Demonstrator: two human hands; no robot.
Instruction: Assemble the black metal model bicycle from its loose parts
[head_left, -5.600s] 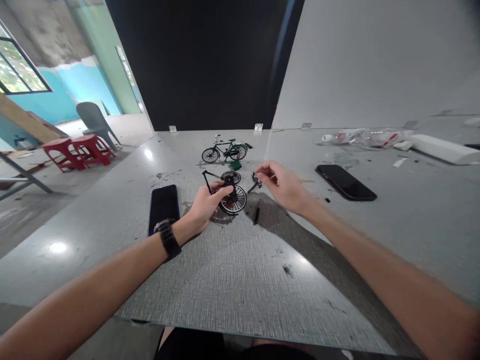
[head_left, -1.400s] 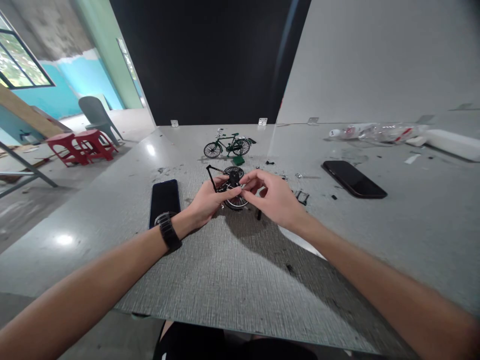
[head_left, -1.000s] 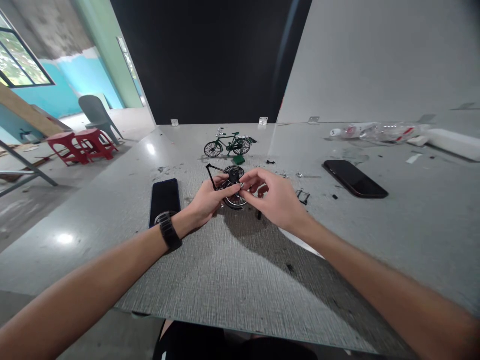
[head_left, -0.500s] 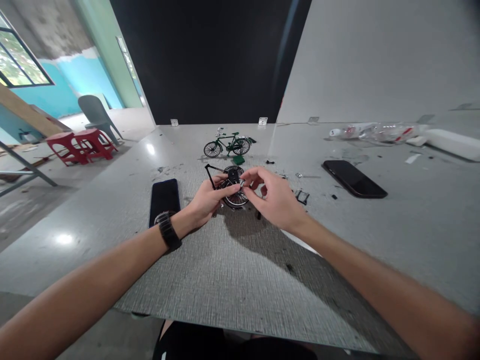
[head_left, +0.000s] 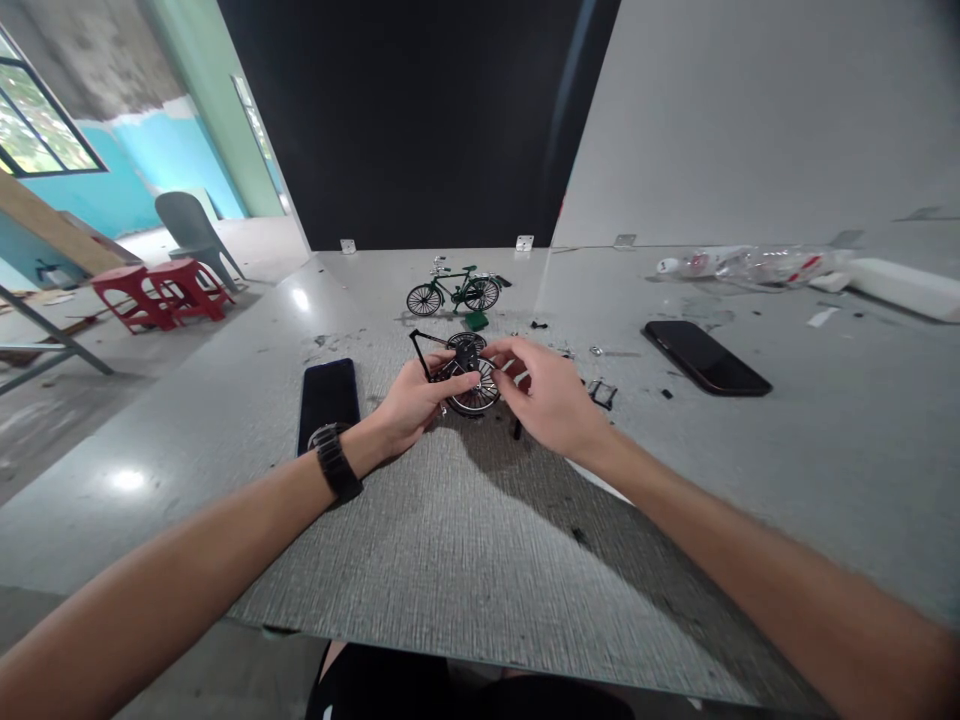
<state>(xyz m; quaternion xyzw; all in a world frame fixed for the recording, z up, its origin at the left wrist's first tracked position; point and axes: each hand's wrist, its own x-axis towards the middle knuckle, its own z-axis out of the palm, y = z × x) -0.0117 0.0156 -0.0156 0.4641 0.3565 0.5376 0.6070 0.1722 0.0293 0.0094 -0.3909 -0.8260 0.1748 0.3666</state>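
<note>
My left hand (head_left: 409,405) grips a partly built black model bicycle (head_left: 466,352), thumb laid across it near the hub of a silver-rimmed, spoked wheel (head_left: 480,398). A second wheel lies behind, and the bare frame tube sticks up to the left. On the right edge of the front wheel, the bent thumb and index finger of my right hand (head_left: 551,395) close in a pinch; the fingers hide the exact contact. Beyond both hands a finished green model bicycle (head_left: 457,290) stands upright, with a small green piece (head_left: 475,321) before it.
Small black and metal parts, among them a black bracket-like piece (head_left: 602,393), lie right of my hands. One phone (head_left: 330,395) is by my left wrist, another phone (head_left: 705,357) further right. Clear plastic packaging (head_left: 772,265) lies at the back right, before upright panels.
My right thumb and fingers have shifted slightly right, from over the wheel's hub toward its edge, uncovering more spokes. The left hand keeps its hold on the model.
</note>
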